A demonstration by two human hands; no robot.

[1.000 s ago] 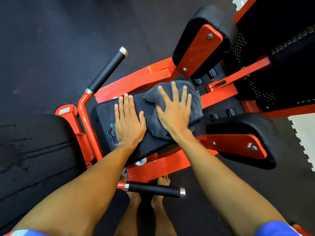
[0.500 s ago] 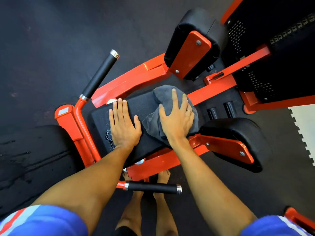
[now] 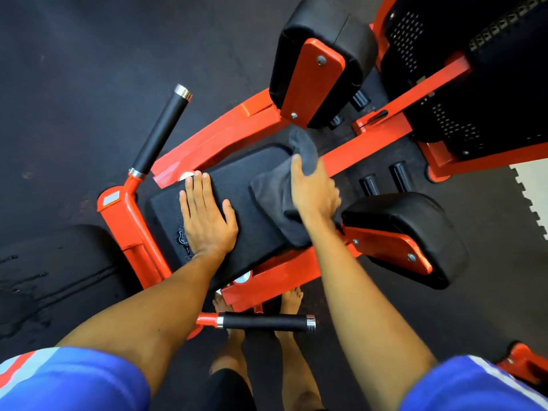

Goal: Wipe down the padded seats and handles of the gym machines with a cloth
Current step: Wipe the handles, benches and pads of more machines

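The grey cloth lies on the black seat, half under our right hand. A moment ago that hand lay flat on the cloth with its fingers spread. Now it has turned on its side and bunched the cloth up. The thumb and fingers look curled round it, though the fingers are blurry. One end of the cloth sticks up just past the thumb. We think this end of the seat is nearly wiped and the hand is picking the cloth up to move on.

Our left hand has stayed flat on the seat with straight fingers, holding nothing. By its wrist is a small wet patch, not wiped yet.

Past the left fingertips the far handle sticks out. The near handle is below both arms. Just right of the right hand sits the side pad. The floor all round is dark.
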